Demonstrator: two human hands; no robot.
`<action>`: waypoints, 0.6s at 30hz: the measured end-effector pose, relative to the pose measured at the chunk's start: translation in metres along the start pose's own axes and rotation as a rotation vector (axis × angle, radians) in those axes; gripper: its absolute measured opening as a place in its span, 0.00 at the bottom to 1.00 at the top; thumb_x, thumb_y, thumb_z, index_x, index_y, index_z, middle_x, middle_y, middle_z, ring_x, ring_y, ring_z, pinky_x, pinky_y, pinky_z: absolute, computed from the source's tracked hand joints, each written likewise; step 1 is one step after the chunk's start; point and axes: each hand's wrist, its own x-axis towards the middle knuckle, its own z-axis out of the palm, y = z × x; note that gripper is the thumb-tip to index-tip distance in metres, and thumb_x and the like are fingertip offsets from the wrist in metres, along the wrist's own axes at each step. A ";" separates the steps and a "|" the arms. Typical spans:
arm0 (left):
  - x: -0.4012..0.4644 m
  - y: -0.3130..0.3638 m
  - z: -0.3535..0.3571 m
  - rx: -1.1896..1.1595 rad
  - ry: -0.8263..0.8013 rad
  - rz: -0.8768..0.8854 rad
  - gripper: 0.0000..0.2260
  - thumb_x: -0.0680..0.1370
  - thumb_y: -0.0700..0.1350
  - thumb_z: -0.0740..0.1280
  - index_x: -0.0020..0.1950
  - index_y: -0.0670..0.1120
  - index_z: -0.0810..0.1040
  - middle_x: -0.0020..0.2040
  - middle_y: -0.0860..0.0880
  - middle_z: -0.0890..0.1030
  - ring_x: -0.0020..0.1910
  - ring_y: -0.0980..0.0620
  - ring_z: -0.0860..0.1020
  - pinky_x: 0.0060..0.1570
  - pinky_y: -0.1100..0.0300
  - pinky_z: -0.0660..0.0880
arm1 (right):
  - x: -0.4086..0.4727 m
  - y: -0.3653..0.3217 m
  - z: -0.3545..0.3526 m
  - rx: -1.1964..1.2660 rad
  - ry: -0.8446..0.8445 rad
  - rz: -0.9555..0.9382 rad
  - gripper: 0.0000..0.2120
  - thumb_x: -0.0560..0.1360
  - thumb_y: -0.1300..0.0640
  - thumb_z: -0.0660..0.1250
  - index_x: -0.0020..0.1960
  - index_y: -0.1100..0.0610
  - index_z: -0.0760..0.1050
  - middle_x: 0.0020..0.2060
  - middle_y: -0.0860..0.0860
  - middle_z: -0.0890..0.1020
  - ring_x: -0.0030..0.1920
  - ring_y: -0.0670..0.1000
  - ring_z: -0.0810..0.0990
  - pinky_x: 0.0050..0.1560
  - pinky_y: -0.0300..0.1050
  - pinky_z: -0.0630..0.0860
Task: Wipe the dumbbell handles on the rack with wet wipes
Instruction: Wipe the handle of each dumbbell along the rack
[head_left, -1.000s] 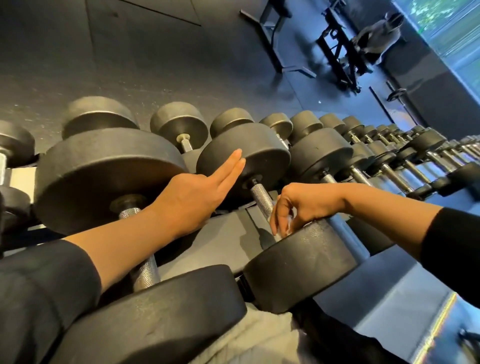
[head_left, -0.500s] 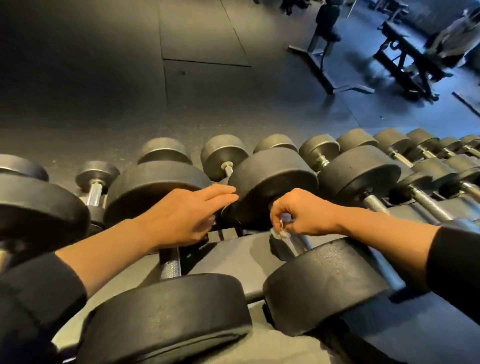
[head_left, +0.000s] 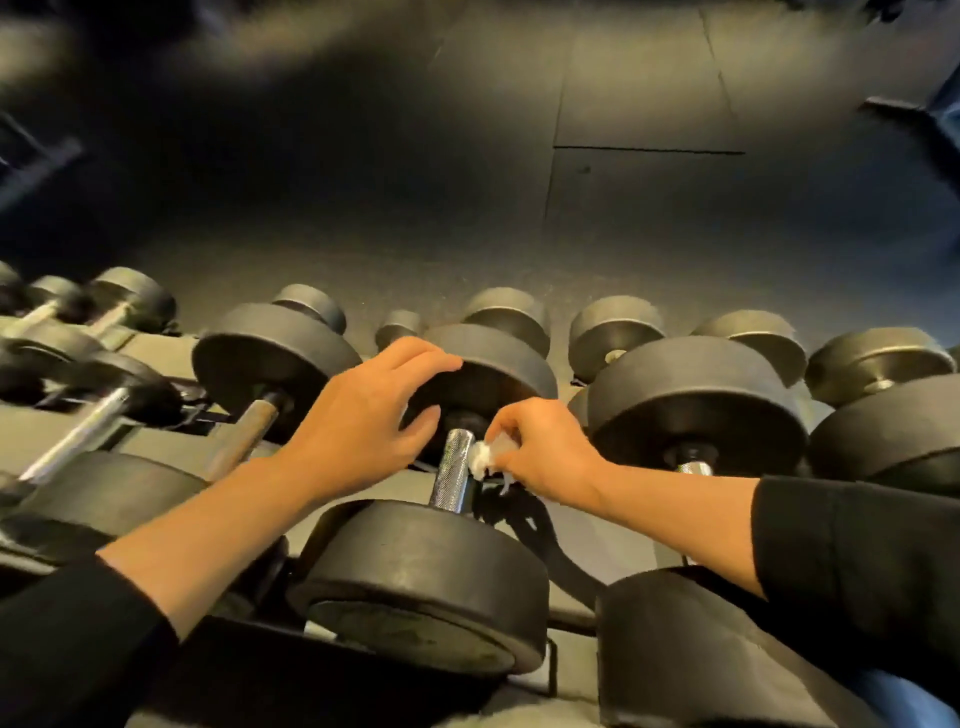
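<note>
— So where are the hands?

— Both reach over a dumbbell rack (head_left: 597, 545). Right hand (head_left: 545, 452), fingers curled, pinches a small crumpled white wet wipe (head_left: 485, 453) and holds it against the right side of a knurled chrome handle (head_left: 454, 470). That handle belongs to the central dumbbell, which lies between the two hands, its near head (head_left: 426, 582) just below the right wrist and its far head (head_left: 493, 369) just above the knuckles.

— And the left?

— Left hand (head_left: 363, 421) is spread, fingers only slightly bent, resting on the far head: fingertips (head_left: 447, 361) on its upper rim, thumb against its inner face, just left of the handle. It grips nothing.

— What sits around them?

— Left of the left hand, a neighbouring dumbbell (head_left: 275, 353) with a duller, brownish handle; farther left, smaller ones with thin shiny bars, blurred. Right of the right hand, another large dumbbell (head_left: 696, 395), its handle mostly hidden behind the forearm. Beyond the fingertips a second row of smaller weights, then dark rubber floor tiles (head_left: 649, 104). Black sleeves (head_left: 857, 571) cover both forearms to short of the wrists.
</note>
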 end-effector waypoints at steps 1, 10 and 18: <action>-0.005 0.004 0.002 -0.011 -0.011 -0.047 0.19 0.75 0.45 0.67 0.65 0.50 0.72 0.59 0.53 0.74 0.53 0.52 0.77 0.50 0.53 0.78 | -0.001 0.003 0.005 -0.015 0.017 0.001 0.07 0.72 0.62 0.70 0.50 0.54 0.81 0.44 0.52 0.83 0.43 0.48 0.79 0.43 0.40 0.77; -0.029 0.046 0.006 -0.036 0.111 -0.456 0.17 0.75 0.40 0.69 0.64 0.46 0.76 0.58 0.52 0.76 0.50 0.59 0.72 0.50 0.72 0.65 | 0.004 0.017 0.020 0.194 0.032 -0.051 0.07 0.73 0.59 0.69 0.51 0.55 0.80 0.44 0.50 0.82 0.45 0.49 0.79 0.45 0.42 0.76; -0.021 0.054 0.003 0.090 0.131 -0.523 0.14 0.73 0.38 0.69 0.58 0.47 0.78 0.51 0.56 0.75 0.45 0.64 0.68 0.49 0.80 0.63 | 0.000 0.027 0.031 0.512 0.093 -0.076 0.02 0.71 0.58 0.73 0.41 0.57 0.83 0.37 0.50 0.83 0.39 0.45 0.80 0.41 0.39 0.77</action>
